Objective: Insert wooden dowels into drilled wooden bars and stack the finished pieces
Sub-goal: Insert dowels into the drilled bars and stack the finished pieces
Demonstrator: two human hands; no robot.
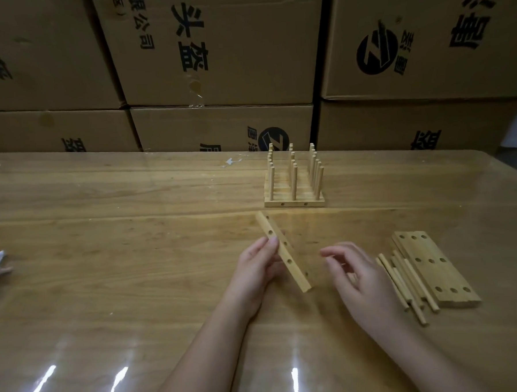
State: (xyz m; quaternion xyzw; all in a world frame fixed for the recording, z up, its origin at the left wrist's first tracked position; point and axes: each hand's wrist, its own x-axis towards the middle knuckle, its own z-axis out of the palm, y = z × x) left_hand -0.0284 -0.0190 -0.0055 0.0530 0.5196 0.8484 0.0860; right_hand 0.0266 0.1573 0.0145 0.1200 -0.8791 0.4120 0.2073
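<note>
Dim, warm light on the table (pixel 135 262) right now; three white glare streaks by its near edge; paler sheen towards the far edge; right hand (pixel 363 277) fingertips (pixel 324 253) slightly motion-smeared; cardboard boxes (pixel 228 47) behind sit murky, leaning outward at the frame's corners.

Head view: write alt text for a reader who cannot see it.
A person's left hand holds a drilled wooden bar, its holes empty, tilted over a wooden table, while the right hand hovers open beside it. Loose dowels and flat drilled bars lie to the right; finished pieces with upright dowels stand farther back, before cardboard boxes.
</note>
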